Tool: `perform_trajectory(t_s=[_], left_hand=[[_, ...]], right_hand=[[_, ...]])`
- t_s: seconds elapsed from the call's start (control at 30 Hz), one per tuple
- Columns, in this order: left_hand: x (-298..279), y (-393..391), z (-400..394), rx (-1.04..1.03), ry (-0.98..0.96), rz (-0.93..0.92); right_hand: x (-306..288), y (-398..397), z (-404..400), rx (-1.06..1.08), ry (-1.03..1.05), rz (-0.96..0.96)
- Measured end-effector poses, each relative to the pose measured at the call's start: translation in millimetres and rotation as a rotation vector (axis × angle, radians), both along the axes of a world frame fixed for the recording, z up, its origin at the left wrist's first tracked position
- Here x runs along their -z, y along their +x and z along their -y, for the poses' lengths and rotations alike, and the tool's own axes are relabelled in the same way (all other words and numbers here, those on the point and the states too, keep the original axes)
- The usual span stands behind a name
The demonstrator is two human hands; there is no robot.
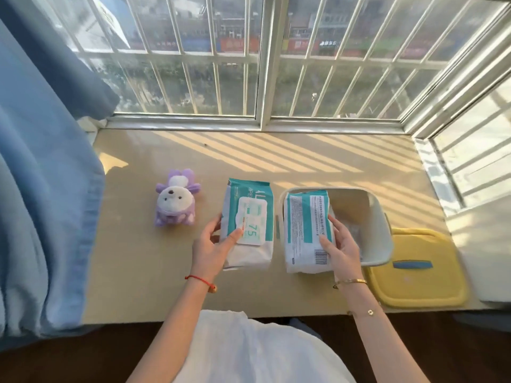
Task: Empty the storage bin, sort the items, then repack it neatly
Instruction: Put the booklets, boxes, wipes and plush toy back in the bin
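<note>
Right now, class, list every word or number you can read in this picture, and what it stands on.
"75": front label of the left wipes pack.
"IPE", partly cut off: same pack's teal top.
Back print and barcode digits on the right wipes pack: too small.
Shop signs outside the window: blurred.

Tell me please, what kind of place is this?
Probably a room in an upper-floor flat, at a bay window ledge. The barred window looks down on street shopfronts, a blue curtain hangs beside it, and a plush toy lies on the ledge.
</note>
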State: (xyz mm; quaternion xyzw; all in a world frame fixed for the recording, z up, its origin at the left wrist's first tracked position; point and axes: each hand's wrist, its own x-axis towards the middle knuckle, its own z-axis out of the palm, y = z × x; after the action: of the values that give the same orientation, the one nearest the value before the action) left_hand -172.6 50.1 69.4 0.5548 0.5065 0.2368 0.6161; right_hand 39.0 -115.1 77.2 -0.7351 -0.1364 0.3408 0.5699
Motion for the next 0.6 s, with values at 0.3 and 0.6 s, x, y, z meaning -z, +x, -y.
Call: perform_trajectory(t_s=[0.3,0.6], left_hand=[[29.8,158.8,85.3,-0.051,-0.071,-0.083],[103.1,230.1,92.1,-0.002,-0.156,-0.236]], right_hand=[[35.6,163.0,58.6,-0.030,-0.157,0.115],[102.9,215.0,46.9,-0.058,-0.285,0.160]])
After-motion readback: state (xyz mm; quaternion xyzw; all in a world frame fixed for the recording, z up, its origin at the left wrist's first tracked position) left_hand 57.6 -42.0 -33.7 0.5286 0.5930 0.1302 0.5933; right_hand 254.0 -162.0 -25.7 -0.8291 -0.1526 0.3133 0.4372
